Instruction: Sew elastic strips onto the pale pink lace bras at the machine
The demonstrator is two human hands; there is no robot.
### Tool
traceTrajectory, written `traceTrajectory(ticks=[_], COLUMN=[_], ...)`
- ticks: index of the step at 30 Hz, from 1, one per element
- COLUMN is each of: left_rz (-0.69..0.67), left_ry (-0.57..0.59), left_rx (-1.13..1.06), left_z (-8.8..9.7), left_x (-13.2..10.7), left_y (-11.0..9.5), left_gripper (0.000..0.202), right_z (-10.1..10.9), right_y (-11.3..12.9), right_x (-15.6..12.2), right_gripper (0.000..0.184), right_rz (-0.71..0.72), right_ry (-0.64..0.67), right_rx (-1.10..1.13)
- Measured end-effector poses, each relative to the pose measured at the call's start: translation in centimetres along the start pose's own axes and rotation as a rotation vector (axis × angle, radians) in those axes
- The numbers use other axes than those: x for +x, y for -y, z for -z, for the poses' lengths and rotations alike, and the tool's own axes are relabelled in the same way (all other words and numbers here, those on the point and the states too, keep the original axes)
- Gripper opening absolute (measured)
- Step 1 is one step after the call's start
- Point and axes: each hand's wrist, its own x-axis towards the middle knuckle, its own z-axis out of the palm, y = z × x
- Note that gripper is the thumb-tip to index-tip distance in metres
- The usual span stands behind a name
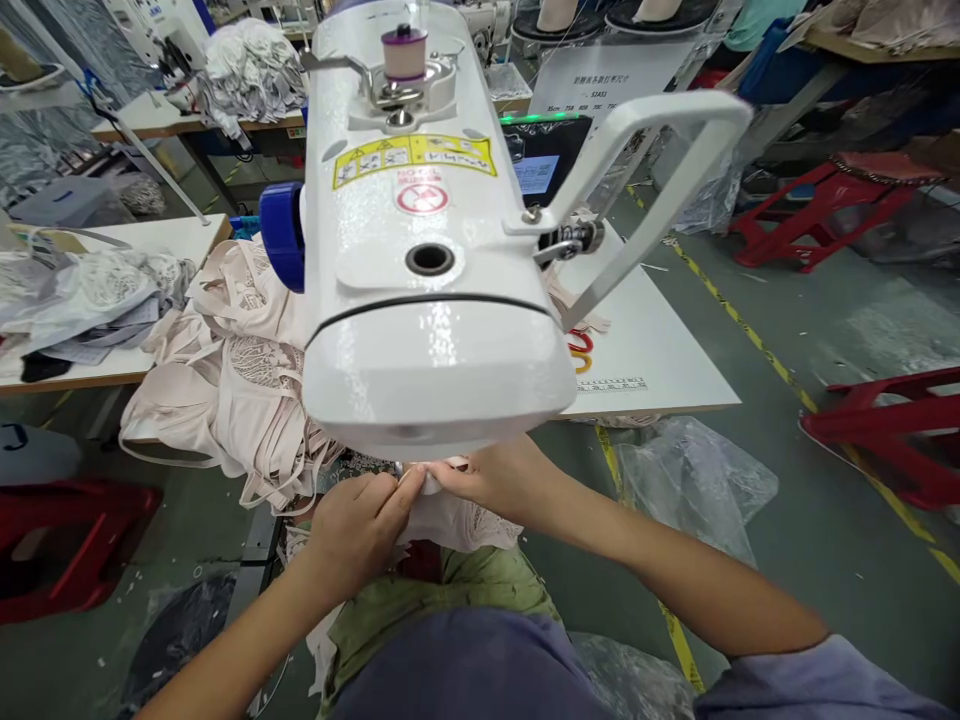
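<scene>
A white sewing machine [442, 370] fills the middle of the view, its head hiding the needle area. Just under its front edge, my left hand [360, 525] pinches the edge of a pale bra [457, 522]. My right hand [499, 480] grips the same bra a little to the right, its fingertips partly hidden by the machine. Between and below both hands, the bra's cup and lace hang over my lap. On the machine's left lies a heap of beige bras [255, 390], with straps dangling over the edge.
Red and yellow scissor handles [579, 350] and a ruler strip [611, 385] lie on the white table [667, 350] to the right. Clear plastic bags [694, 480] lie on the floor. Red stools [892, 430] stand at right, another red stool [67, 545] at left. White garments [90, 290] cover a left table.
</scene>
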Motion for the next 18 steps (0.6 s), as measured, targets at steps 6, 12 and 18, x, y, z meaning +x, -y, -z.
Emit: traceTrajectory(ticks=[6,12,18], left_rz=[0.131,-0.198,-0.129], left_ry=[0.145,0.145,0.153], left_rx=[-0.021,-0.111,-0.124], left_z=[1.0,0.7,0.6], left_x=[1.4,1.4,2.0], left_y=[-0.9,3.4,2.7], left_gripper=[0.032,0.05,0.037], right_z=[-3.0,-4.5,-6.8], right_y=[-0.8,-0.5,-0.9], right_x=[-3.0,-3.4,-5.4], right_gripper=[0.02,0.021,0.042], right_rz=[0.083,0.029,-0.237], right_ry=[-0.332,-0.421,-0.314], right_rx=[-0.165,-0.112,0.409])
